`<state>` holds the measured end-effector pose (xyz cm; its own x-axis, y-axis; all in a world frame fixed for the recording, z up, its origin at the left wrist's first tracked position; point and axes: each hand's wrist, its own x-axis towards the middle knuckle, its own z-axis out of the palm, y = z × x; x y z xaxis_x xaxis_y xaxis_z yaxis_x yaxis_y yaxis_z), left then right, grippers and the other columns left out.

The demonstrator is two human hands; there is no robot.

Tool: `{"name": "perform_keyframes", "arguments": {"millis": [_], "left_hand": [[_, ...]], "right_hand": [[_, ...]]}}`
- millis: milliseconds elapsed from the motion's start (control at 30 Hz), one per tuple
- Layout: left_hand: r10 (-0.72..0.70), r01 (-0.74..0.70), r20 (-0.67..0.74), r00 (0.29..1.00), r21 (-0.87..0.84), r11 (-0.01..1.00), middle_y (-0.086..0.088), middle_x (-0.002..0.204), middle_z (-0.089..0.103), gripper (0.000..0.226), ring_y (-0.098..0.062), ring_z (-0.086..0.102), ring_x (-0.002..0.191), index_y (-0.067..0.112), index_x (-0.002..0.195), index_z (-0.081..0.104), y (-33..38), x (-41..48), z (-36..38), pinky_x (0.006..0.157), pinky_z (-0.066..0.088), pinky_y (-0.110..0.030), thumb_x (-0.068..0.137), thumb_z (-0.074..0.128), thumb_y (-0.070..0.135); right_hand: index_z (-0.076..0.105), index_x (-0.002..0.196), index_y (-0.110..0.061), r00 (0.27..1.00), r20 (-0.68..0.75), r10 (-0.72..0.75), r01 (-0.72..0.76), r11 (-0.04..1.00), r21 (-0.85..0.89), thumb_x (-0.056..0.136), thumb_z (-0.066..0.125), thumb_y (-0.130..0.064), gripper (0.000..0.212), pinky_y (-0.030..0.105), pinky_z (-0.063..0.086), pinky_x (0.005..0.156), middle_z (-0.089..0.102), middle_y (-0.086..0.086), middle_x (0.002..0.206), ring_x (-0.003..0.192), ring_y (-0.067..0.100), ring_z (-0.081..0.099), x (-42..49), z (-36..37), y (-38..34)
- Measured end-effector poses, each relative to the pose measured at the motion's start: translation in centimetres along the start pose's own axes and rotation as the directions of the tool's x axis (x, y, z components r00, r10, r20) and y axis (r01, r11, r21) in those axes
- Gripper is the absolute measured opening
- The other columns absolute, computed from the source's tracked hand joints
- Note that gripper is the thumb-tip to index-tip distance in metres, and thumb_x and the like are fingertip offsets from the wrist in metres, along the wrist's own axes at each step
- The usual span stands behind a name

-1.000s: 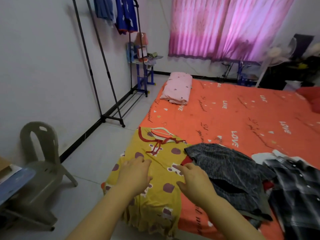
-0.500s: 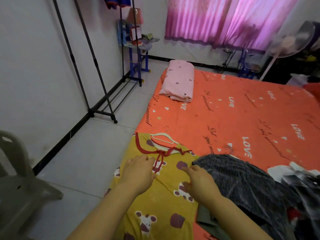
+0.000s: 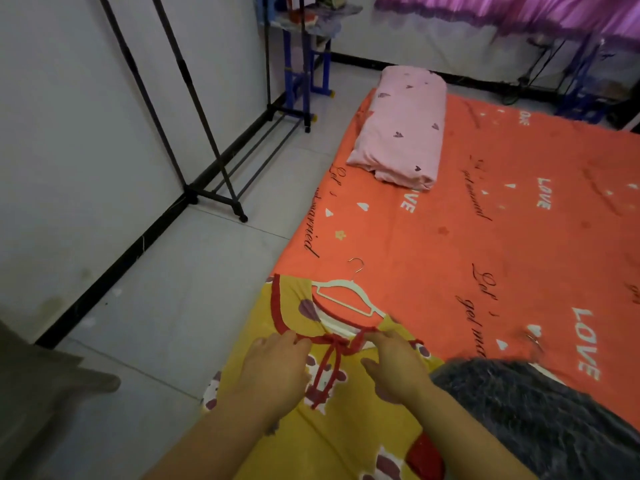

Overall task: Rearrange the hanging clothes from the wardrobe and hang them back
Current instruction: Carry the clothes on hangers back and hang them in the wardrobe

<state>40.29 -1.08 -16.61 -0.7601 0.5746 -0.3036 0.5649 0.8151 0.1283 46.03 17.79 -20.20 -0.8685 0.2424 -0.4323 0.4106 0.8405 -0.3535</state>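
At the near edge of the bed, a yellow garment [image 3: 346, 441] with a printed pattern was laid flat on the orange sheet [image 3: 485, 254]. Both hands were placed on it at the red-trimmed neckline. The left hand [image 3: 273, 372] was set with its fingertips against the trim, its thumb hidden, so it could not be told whether the cloth was pinched or only touched. The right hand [image 3: 398, 370] was rested on the cloth with fingers stretched toward the trim and thumb spread apart, nothing being gripped. A red tie [image 3: 327, 362] was seen knotted between the two hands. A white hanger [image 3: 346, 299] was tucked inside the neckline (its metal hook lay out on the sheet). A dark grey garment [image 3: 536, 410] was spread just to the right. Part of a grey chair [image 3: 41, 393] was caught at the lower left. Farther up the bed a pink pillow [image 3: 401, 126] was laid. By the left wall a black clothes rack [image 3: 182, 69] was stood on the tiled floor, and a purple curtain [image 3: 519, 12] was hung at the far wall.
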Motion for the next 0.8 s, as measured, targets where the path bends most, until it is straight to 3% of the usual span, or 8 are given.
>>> {"name": "perform_keyframes", "arguments": {"millis": [100,233,433,600,800], "left_hand": [[-0.009,0.009,0.024,1.0,-0.013,1.0,0.003,0.131,0.049,0.044,-0.016,0.047,0.116,0.026,0.135,0.039,-0.6,4.3,1.8,0.099,0.037,-0.032,0.093,0.05,0.037],[0.002,0.005,0.095,0.995,-0.075,0.997,0.004,0.132,0.048,0.044,-0.015,0.046,0.116,0.027,0.135,0.037,-1.1,8.2,5.2,0.099,0.036,-0.031,0.094,0.048,0.035],[-0.003,0.033,0.239,0.971,-0.123,0.992,0.01,0.132,0.046,0.04,-0.012,0.044,0.117,0.034,0.131,0.041,-2.5,9.7,10.4,0.1,0.031,-0.028,0.091,0.049,0.032],[-0.021,0.057,0.312,0.95,-0.105,0.993,0.007,0.135,0.041,0.046,-0.015,0.038,0.123,0.031,0.137,0.033,-3.9,10.0,12.3,0.104,0.028,-0.03,0.093,0.046,0.031],[-0.076,0.105,0.227,0.971,-0.12,0.987,0.007,0.143,0.036,0.049,-0.013,0.036,0.127,0.029,0.143,0.026,-4.3,9.5,10.4,0.107,0.026,-0.028,0.097,0.041,0.032]], "right_hand": [[0.052,0.128,-0.014,0.999,0.047,0.005,-0.005,1.0,0.009,0.09,0.053,-0.021,0.039,0.034,0.042,0.095,0.054,0.01,0.125,0.116,0.025,0.049,6.4,1.2,1.7],[0.041,0.139,-0.016,0.996,0.076,0.042,-0.042,0.999,0.004,0.091,0.053,-0.02,0.05,0.033,0.039,0.098,0.046,0.012,0.131,0.119,0.029,0.047,13.7,3.5,3.9],[0.035,0.139,-0.022,0.997,-0.014,0.074,-0.074,0.997,-0.014,0.088,0.043,-0.011,0.053,0.041,0.043,0.093,0.047,0.013,0.119,0.108,0.035,0.05,21.1,6.7,6.4],[0.028,0.142,-0.019,0.99,-0.095,0.1,-0.103,0.994,-0.024,0.088,0.037,-0.005,0.057,0.04,0.039,0.089,0.046,0.014,0.117,0.106,0.035,0.047,23.1,8.6,7.1],[0.034,0.141,-0.028,0.971,-0.238,0.017,0.028,0.983,0.184,0.088,0.039,-0.005,0.058,0.035,0.042,0.077,0.035,0.0,0.103,0.09,0.031,0.053,19.5,6.9,5.4]]}}
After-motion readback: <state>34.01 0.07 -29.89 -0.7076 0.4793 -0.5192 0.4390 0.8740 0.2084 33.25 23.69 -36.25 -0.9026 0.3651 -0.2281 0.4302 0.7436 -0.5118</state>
